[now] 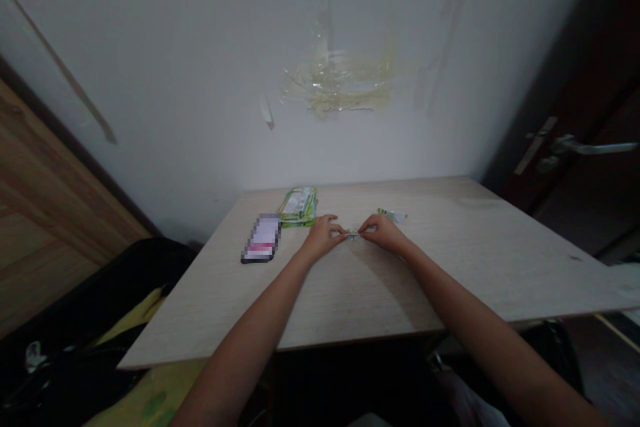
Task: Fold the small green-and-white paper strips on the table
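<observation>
A broad, pale, wood-grained tabletop (500, 247) runs beneath the person's left hand (320, 237) and right hand (386, 235), reaching well past both. A flat stack of green-and-white printed packets (299, 203) sits just beyond the left hand and to its left; a dark-edged oblong phone (263, 239), its screen blurred, lies farther out on that side, and a slim green-and-white printed strip (393, 215) just past the right hand's knuckles. Smallest of all, a thin, pale-and-greenish scrap (353, 235) is directly between the hands, neither clearly nearer, its long axis seeming to run from fingertips to fingertips: the left hand pinches its left end, the right its right, though from here I can't tell whether it touches the tabletop
</observation>
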A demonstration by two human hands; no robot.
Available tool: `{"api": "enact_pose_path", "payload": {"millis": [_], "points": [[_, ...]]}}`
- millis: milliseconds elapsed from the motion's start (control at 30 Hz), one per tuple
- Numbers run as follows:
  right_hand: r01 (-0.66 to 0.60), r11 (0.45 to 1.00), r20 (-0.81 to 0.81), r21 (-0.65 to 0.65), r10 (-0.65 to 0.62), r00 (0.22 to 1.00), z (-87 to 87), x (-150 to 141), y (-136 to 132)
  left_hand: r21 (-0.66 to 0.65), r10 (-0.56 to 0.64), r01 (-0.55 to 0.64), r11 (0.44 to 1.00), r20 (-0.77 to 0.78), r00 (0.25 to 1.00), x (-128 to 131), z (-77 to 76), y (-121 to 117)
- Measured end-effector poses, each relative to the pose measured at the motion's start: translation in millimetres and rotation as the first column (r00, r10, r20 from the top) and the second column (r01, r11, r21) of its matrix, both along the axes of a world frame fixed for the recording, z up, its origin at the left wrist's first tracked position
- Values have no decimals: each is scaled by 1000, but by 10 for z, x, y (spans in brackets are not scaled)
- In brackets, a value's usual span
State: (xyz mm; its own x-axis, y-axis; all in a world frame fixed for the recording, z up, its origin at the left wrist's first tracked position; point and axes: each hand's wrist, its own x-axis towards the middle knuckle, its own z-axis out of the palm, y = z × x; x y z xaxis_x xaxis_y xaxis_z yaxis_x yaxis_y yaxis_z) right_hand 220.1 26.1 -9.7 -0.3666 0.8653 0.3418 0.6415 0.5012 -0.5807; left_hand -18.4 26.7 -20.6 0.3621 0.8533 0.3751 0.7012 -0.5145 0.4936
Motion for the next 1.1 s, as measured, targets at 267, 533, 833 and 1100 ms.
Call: {"api": "enact_pose_path", "payload": {"millis": [267, 533, 833, 1100], "points": [[-2, 1000, 26, -3, 2, 1000, -27, -14, 16, 2, 28, -28, 1000, -17, 999, 53, 16, -24], [38, 999, 83, 4, -39, 996, -31, -65, 6, 19, 67, -67, 998, -13, 998, 119, -8, -38], [110, 994, 85, -4, -109, 990, 12, -85, -51, 25, 86, -85, 996, -8, 996, 141, -20, -37], [91, 992, -67, -85, -96, 993, 1, -111, -56, -22, 105, -103, 994, 102, 989, 149, -46, -31]]}}
